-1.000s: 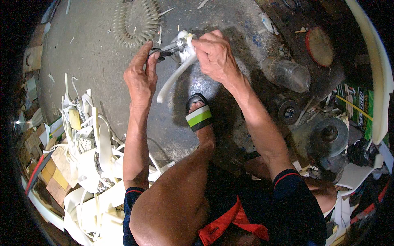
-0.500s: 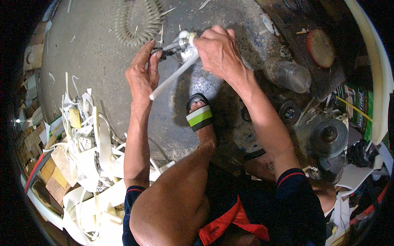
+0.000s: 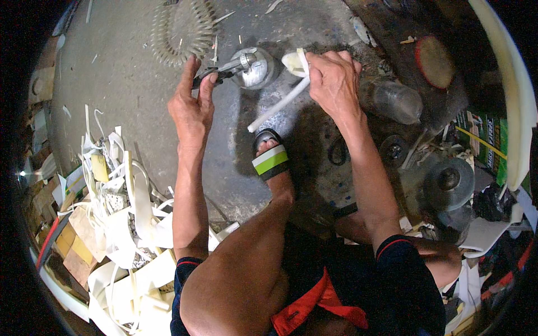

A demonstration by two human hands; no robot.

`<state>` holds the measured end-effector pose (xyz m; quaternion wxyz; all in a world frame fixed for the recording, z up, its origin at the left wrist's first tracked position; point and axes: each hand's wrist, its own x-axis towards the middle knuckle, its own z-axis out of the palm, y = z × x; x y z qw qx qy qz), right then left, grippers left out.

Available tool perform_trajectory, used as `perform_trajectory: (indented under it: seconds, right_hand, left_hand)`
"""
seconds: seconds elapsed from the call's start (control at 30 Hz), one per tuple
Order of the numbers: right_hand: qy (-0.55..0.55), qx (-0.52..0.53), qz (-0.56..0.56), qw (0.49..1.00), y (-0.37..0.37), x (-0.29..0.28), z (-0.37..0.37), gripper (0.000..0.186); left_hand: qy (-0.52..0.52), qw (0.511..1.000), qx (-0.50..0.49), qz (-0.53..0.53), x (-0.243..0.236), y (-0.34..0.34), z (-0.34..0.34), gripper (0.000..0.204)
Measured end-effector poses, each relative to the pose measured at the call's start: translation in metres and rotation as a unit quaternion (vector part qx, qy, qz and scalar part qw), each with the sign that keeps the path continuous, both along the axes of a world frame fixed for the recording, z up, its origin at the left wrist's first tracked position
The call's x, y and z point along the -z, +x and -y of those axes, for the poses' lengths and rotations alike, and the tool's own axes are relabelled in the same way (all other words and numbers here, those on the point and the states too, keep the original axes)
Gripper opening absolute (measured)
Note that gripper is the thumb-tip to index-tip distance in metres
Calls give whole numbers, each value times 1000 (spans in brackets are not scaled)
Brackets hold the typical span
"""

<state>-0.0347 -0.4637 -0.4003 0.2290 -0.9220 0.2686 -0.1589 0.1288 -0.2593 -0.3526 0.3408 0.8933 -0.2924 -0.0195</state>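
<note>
My left hand [image 3: 193,106] is closed around the dark handle of what looks like a spray gun [image 3: 240,63], which has a silver ringed front end. Under that front end sits a round, shiny container [image 3: 256,75]; whether the two are joined I cannot tell. To the right, my right hand [image 3: 336,81] pinches a white foam-like piece [image 3: 294,64] with a cream-coloured patch. A long white strip [image 3: 280,103] hangs from the same grip, slanting down to the left. A gap separates the white piece from the gun's front end.
A coiled pale hose [image 3: 182,33] lies beyond my left hand. White offcuts [image 3: 131,224] are heaped at left. Right of my right hand lies a clear plastic bottle [image 3: 397,102]; farther right stand a round grey disc-shaped object [image 3: 448,182] and a green box [image 3: 487,145]. My sandalled foot [image 3: 270,154] rests below.
My right hand has moved right, drawing the white piece away from the gun's front end. The round container now shows fully. My left hand has shifted slightly left, still gripping the gun.
</note>
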Motion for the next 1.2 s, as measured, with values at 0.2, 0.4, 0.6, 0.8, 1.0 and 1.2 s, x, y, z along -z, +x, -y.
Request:
perform_trajectory:
  seconds: [0.2, 0.4, 0.6, 0.8, 1.0, 1.2]
  right_hand:
    - [29, -10, 75, 997, 19, 0, -3, 24]
    - [39, -71, 117, 990, 42, -1, -22, 25]
    - [31, -108, 125, 986, 46, -3, -30, 23]
    - [-1, -130, 108, 986, 44, -6, -26, 17]
    - [-9, -145, 79, 986, 38, -12, -23, 17]
    - [5, -99, -45, 994, 20, -13, -14, 19]
  left_hand:
    - [50, 999, 12, 15, -3, 1, -1, 38]
    - [42, 999, 24, 18, -1, 3, -3, 36]
    - [46, 998, 20, 25, -1, 2, -2, 35]
    - [36, 999, 19, 4, -3, 0, -1, 34]
    - [37, 999, 28, 18, -2, 0, -1, 34]
    - [44, 998, 27, 28, -1, 2, 0, 35]
